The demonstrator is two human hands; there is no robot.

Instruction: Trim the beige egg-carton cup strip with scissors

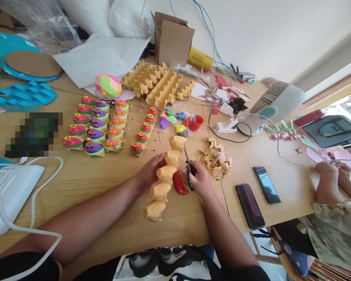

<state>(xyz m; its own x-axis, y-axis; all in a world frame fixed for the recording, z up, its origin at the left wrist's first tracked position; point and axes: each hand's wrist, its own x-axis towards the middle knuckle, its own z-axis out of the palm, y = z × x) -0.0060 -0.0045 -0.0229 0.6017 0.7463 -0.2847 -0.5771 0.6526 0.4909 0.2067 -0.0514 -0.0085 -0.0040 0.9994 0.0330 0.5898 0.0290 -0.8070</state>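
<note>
My left hand is closed on a strip of yellow egg carton, a row of several cups that slants across the middle of the view. Its fingertips are partly hidden behind the strip. In my right hand is a pair of scissors with black handles, its blades pointing up beside the strip's upper end. Whether the blades touch the carton I cannot tell. A curved red object lies on the table between the strip and the scissors. Carton scraps are heaped right of my right hand.
Painted carton strips stand at left, with pins scattered near them. Uncut egg cartons lie behind. A white fan and two phones are at right, where another person's hands rest. A white cable crosses the left side.
</note>
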